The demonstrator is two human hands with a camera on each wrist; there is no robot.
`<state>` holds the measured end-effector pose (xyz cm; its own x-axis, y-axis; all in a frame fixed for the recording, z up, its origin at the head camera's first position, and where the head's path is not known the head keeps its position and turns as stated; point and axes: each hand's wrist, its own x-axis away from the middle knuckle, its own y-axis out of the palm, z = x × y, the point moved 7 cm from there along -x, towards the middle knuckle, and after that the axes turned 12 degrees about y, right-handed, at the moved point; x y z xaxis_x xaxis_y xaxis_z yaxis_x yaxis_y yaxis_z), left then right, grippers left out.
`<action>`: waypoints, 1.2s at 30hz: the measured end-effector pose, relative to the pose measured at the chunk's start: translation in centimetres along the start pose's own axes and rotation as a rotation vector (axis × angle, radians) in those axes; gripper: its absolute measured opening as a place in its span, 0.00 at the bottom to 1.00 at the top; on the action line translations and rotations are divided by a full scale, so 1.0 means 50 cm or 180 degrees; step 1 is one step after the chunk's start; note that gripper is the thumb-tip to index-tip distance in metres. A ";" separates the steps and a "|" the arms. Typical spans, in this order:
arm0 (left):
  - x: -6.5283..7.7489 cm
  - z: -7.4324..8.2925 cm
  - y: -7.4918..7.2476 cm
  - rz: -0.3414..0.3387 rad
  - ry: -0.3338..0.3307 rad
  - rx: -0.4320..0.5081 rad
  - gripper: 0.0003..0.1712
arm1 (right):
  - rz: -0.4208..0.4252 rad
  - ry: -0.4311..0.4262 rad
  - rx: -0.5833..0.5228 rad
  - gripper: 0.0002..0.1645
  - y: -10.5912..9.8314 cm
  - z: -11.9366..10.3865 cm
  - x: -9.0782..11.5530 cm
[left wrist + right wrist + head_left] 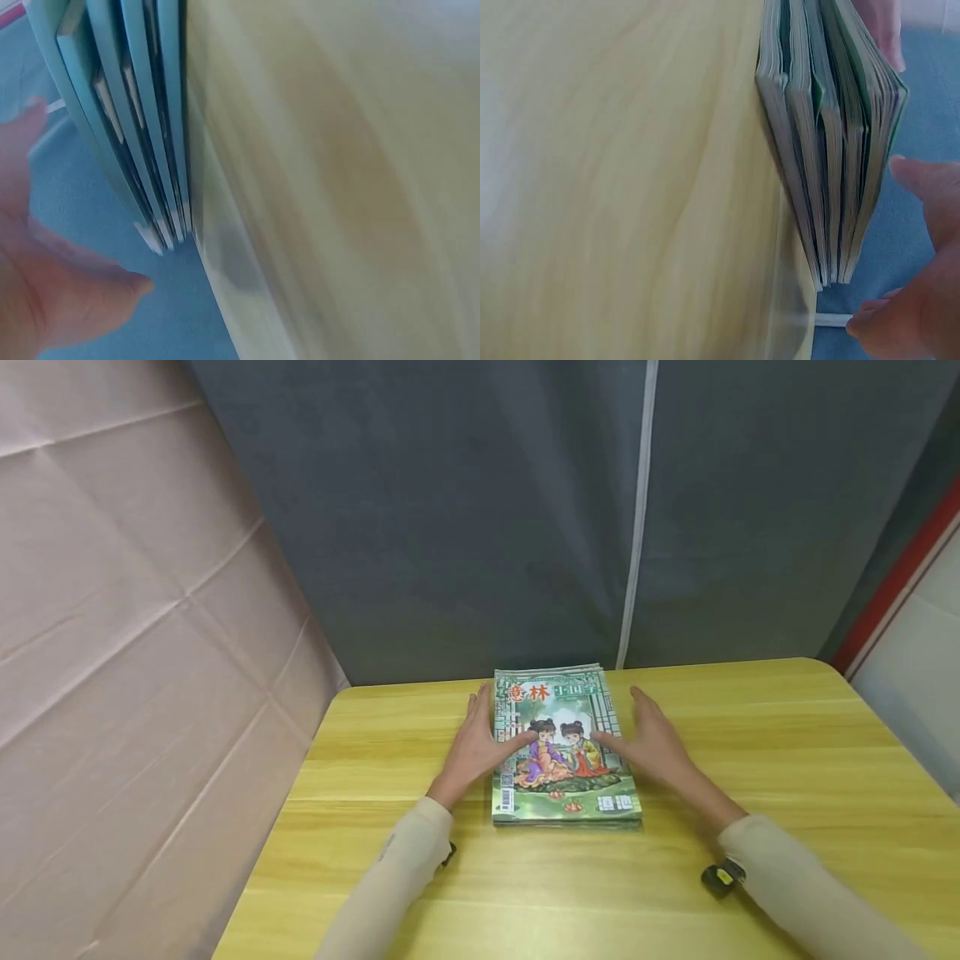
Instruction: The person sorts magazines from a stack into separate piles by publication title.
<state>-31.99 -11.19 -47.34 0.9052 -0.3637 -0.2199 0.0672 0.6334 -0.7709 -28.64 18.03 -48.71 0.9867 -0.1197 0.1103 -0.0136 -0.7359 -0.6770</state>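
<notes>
A stack of several magazines (566, 781) lies on the wooden table. The top cover is green, with two cartoon figures in robes and large red characters. My left hand (480, 739) is at the stack's left side, fingers straight and thumb reaching over the cover. On the right side my right hand (656, 743) is spread, its fingers apart from the edge and its thumb over the cover. Spines of the magazines (112, 97) show in the left wrist view, beside the left hand (60, 292). Page edges (832, 165) face the right hand (922, 300) in the right wrist view.
The yellow wood-grain table (555, 893) has rounded far corners. A dark grey curtain (465, 527) with a pale strip hangs behind its far edge. Creased pinkish cloth (135, 635) covers the left side. A red strip (900, 577) runs along the right.
</notes>
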 end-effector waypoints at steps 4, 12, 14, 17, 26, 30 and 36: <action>0.005 -0.007 0.004 0.0002 -0.0254 0.0377 0.69 | -0.0033 0.0112 -0.0073 0.67 0.020 -0.010 -0.003; 0.019 -0.016 0.011 -0.0123 -0.0619 0.0859 0.66 | 0.0002 0.0155 -0.0065 0.59 0.040 -0.038 -0.010; 0.018 -0.015 0.015 -0.0169 -0.0623 0.0820 0.65 | 0.0017 0.0131 -0.0064 0.55 0.041 -0.041 -0.011; 0.016 -0.015 0.021 -0.0227 -0.0689 0.0737 0.64 | 0.0008 0.0032 -0.0044 0.46 0.042 -0.048 -0.012; 0.011 -0.011 0.027 -0.0239 -0.0791 0.0625 0.63 | -0.0151 0.0086 0.0132 0.43 0.050 -0.048 -0.018; 0.015 -0.008 0.029 -0.0259 -0.0729 0.0566 0.62 | -0.0205 0.0066 0.0097 0.43 0.056 -0.052 -0.021; 0.019 -0.007 0.029 -0.0226 -0.0602 0.0605 0.61 | -0.0222 0.0061 0.0025 0.44 0.061 -0.054 -0.021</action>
<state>-31.20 -10.84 -48.85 0.9565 -0.2891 -0.0398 0.1948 0.7342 -0.6504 -30.17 14.11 -48.93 0.9819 -0.0812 0.1712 0.0563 -0.7376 -0.6728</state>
